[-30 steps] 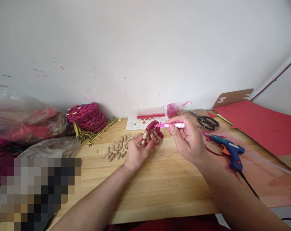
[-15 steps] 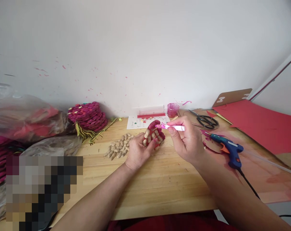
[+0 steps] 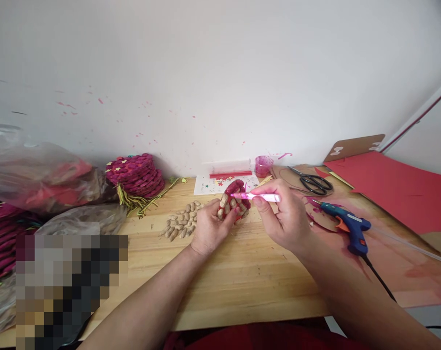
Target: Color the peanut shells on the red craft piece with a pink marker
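Note:
My left hand (image 3: 213, 224) is closed around a peanut craft piece (image 3: 236, 188), a red base covered with peanuts. Those along its far and right edges are coloured dark magenta; the nearer ones are bare tan. Between the thumb and fingers of my right hand (image 3: 284, 216) is a white paintbrush (image 3: 267, 197), its pink-stained tip pointing left and lying over the peanuts of the piece. Whether the tip touches them I cannot tell. Loose peanuts (image 3: 180, 221) lie on the wooden table just left of my left hand.
A cup of pink paint (image 3: 263, 166) stands by the wall, near black scissors (image 3: 311, 181). At right lie a blue glue gun (image 3: 347, 221) and red sheets (image 3: 395, 187). Star stickers rest on a white sheet (image 3: 202, 187). Magenta peanut pieces (image 3: 136, 175) are stacked beside plastic bags (image 3: 42, 165).
The brush tip has moved left and slightly down, from the magenta far edge onto the bare peanuts. My left hand keeps its hold on the piece; the whole view has shifted slightly.

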{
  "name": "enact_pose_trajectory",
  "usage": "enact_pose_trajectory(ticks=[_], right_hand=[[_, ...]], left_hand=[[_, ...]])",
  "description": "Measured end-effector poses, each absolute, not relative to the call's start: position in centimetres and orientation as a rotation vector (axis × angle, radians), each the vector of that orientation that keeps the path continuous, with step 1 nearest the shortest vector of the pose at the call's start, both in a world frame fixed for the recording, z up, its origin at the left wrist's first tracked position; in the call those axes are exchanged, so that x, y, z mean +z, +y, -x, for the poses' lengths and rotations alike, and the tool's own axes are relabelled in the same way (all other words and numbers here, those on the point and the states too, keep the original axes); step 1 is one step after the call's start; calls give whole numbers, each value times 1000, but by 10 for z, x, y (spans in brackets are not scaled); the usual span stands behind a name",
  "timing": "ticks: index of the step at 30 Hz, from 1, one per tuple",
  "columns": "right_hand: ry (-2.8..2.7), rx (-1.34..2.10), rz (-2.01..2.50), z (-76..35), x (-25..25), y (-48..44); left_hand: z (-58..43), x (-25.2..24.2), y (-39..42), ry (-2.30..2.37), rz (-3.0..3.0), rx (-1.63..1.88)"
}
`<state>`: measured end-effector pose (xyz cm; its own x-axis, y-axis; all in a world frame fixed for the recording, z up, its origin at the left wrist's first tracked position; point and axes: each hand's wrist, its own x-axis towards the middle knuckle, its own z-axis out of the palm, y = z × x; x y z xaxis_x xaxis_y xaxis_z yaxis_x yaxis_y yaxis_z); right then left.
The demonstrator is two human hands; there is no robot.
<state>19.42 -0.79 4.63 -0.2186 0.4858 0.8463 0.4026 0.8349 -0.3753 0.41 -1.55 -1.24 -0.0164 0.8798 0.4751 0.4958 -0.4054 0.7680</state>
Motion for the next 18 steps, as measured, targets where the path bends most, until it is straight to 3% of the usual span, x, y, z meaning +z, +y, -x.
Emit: enact_pose_trajectory(ticks=[18], right_hand=[[-1844, 39, 682, -193, 45, -6]], left_hand=[[-3, -18, -14, 1407, -1852, 1380]])
